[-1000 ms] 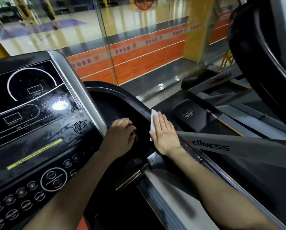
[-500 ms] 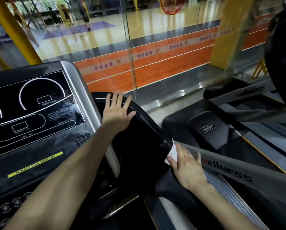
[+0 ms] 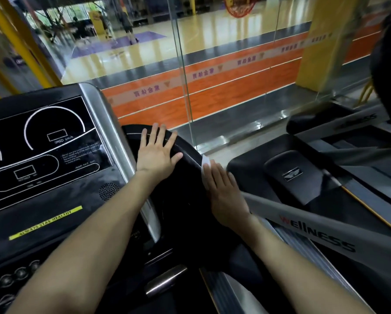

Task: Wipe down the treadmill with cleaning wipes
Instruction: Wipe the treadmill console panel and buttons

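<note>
Judged the treadmill (image 3: 53, 223) to be mid-wipe and nowhere near finished. Noted faint smears and a damp-looking sheen on the console panel (image 3: 44, 152), consistent with a pass already made there; cannot confirm. Took the black curved handrail (image 3: 190, 151), right of the console, as the part being worked now. Saw no sign either way on the grey WELLNESS-lettered bar (image 3: 303, 220) running off to the right, nor on the button cluster (image 3: 6, 284) at lower left. Could not assess belt or deck: out of view. Reckoned these, plus the left side, as work remaining.

Found the left hand (image 3: 156, 155) flat on the handrail's inner curve, fingers spread and straight, holding nothing; read as bracing. Found the right hand (image 3: 226, 193) flat on the handrail's outer edge, just where the grey bar meets it, fingers straight and close together, pressing rather than pinching.

Located the white cleaning wipe (image 3: 206, 165) under the right hand's fingers (image 3: 215, 175), trapped between them and the handrail, one corner showing beyond the fingertips. Recorded as touching the right hand only, apart from the left.
</note>
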### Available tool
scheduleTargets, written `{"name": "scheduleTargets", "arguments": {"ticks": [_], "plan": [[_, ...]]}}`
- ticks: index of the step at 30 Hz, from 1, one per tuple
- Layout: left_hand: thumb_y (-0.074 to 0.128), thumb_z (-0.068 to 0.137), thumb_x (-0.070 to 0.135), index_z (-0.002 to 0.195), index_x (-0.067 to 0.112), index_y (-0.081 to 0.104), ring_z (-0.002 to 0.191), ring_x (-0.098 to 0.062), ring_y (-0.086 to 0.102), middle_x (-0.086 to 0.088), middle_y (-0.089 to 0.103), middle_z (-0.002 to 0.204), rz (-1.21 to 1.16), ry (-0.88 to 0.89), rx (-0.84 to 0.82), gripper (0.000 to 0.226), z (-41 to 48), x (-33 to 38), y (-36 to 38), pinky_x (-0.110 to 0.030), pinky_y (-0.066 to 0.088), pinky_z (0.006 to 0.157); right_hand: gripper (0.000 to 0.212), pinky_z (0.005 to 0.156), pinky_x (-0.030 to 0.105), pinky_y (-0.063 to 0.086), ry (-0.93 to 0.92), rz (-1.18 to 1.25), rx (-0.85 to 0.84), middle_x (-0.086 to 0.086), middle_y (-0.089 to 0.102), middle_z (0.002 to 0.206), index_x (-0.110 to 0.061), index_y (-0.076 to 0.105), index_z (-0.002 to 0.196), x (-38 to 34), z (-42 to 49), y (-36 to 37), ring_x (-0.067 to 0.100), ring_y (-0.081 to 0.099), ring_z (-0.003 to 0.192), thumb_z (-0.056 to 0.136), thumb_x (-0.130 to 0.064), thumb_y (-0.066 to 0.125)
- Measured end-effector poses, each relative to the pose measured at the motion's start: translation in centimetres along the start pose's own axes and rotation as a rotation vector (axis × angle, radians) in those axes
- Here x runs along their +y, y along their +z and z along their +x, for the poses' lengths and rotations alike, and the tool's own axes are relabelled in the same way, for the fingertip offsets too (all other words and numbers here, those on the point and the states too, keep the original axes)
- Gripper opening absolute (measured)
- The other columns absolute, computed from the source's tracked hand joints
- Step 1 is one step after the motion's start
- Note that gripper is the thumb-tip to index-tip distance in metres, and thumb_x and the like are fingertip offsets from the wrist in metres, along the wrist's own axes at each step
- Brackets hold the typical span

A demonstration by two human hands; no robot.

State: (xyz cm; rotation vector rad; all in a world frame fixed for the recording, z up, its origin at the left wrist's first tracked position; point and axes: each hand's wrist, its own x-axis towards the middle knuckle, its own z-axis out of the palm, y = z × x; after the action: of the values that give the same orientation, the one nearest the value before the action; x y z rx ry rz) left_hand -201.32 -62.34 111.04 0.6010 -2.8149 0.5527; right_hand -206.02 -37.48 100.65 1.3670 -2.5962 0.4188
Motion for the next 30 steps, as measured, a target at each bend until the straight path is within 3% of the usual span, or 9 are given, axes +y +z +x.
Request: {"name": "scheduleTargets", "arguments": {"ticks": [3, 7, 11, 14, 17, 22, 24, 27, 30], "plan": [[0.012, 0.103, 0.076, 0.172, 0.035, 0.010, 0.167, -0.033, -0.006, -0.010, 0.007, 0.181, 0.012, 0.003, -0.008, 0.081, 0.1, 0.1, -0.1, -0.058, -0.001, 0.133, 0.078, 0.128, 0.060, 0.025, 0.046, -0.119, -0.058, 0.021, -0.007, 0.176, -0.003, -0.014, 0.166, 0.1, -3.5, 0.1, 0.038, 0.000, 0.164, 0.104, -0.036, 0.020], [0.024, 0.105, 0.073, 0.172, 0.036, 0.011, 0.167, -0.033, -0.001, -0.010, 0.009, 0.180, 0.008, 0.055, -0.058, 0.078, 0.4, -0.3, -1.7, -0.057, 0.004, 0.133, 0.090, 0.120, 0.064, 0.034, 0.138, -0.124, 0.008, 0.019, 0.011, 0.176, -0.003, 0.000, 0.168, -1.9, 3.3, 0.2, 0.035, 0.020, 0.161, 0.103, -0.046, 0.044], [0.043, 0.108, 0.058, 0.172, 0.035, 0.014, 0.167, -0.031, 0.007, -0.009, 0.011, 0.180, 0.021, 0.182, -0.171, 0.074, 1.1, -2.1, -3.9, -0.053, 0.016, 0.132, 0.081, 0.126, 0.067, 0.020, 0.218, 0.013, 0.003, 0.007, 0.009, 0.178, -0.013, -0.001, 0.170, -4.0, 8.1, -0.3, 0.027, 0.012, 0.164, 0.108, -0.048, 0.037], [0.041, 0.109, 0.056, 0.167, 0.030, 0.032, 0.162, -0.030, 0.025, -0.009, 0.027, 0.176, 0.033, 0.239, -0.079, 0.065, 0.4, -3.8, -4.5, -0.053, 0.025, 0.128, 0.077, 0.127, 0.062, 0.019, 0.286, -0.039, 0.057, 0.010, 0.015, 0.177, -0.010, 0.007, 0.170, -3.9, 4.2, 0.4, 0.027, 0.018, 0.162, 0.109, -0.051, 0.030], [0.040, 0.106, 0.056, 0.157, 0.025, 0.050, 0.154, -0.032, 0.039, -0.013, 0.047, 0.164, 0.116, 0.334, 0.009, 0.060, -1.0, -4.5, -4.5, -0.054, 0.023, 0.128, 0.084, 0.129, 0.061, 0.018, 0.435, -0.095, 0.070, 0.015, 0.029, 0.170, -0.007, 0.009, 0.169, -2.6, -3.5, 1.6, 0.032, 0.030, 0.157, 0.107, -0.061, 0.022], [0.047, 0.092, 0.049, 0.132, 0.021, 0.072, 0.147, -0.036, 0.045, -0.015, 0.063, 0.144, 0.125, 0.403, 0.153, 0.055, 0.3, -7.1, -6.6, -0.058, 0.013, 0.131, 0.090, 0.120, 0.073, 0.022, 0.704, -0.159, 0.004, 0.020, 0.046, 0.150, 0.002, 0.024, 0.164, -3.7, -5.3, 2.2, 0.037, 0.043, 0.143, 0.104, -0.065, 0.020], [0.041, 0.089, 0.049, 0.126, 0.017, 0.076, 0.146, -0.038, 0.045, -0.018, 0.065, 0.139, 0.136, 0.352, 0.202, 0.060, 1.4, -9.5, -7.2, -0.061, 0.010, 0.131, 0.088, 0.121, 0.076, 0.012, 0.681, -0.181, -0.005, 0.023, 0.038, 0.159, 0.003, 0.017, 0.166, -5.2, 0.2, 2.0, 0.040, 0.031, 0.151, 0.106, -0.062, 0.018], [0.030, 0.088, 0.050, 0.117, 0.020, 0.081, 0.146, -0.037, 0.045, -0.013, 0.069, 0.133, 0.161, 0.239, 0.178, 0.066, 2.0, -11.6, -7.0, -0.062, 0.005, 0.131, 0.081, 0.124, 0.073, -0.004, 0.513, -0.131, 0.031, 0.020, 0.001, 0.176, -0.002, -0.009, 0.167, -8.6, 10.3, 1.4, 0.037, -0.002, 0.163, 0.110, -0.053, 0.019], [0.025, 0.089, 0.048, 0.110, 0.023, 0.084, 0.142, -0.032, 0.046, -0.004, 0.073, 0.127, 0.143, 0.204, 0.162, 0.067, 1.8, -11.0, -6.9, -0.063, -0.001, 0.131, 0.075, 0.127, 0.066, -0.002, 0.399, -0.060, 0.091, 0.009, -0.012, 0.178, -0.011, -0.017, 0.167, -11.5, 16.3, 0.4, 0.028, -0.013, 0.164, 0.111, -0.045, 0.020]]}}
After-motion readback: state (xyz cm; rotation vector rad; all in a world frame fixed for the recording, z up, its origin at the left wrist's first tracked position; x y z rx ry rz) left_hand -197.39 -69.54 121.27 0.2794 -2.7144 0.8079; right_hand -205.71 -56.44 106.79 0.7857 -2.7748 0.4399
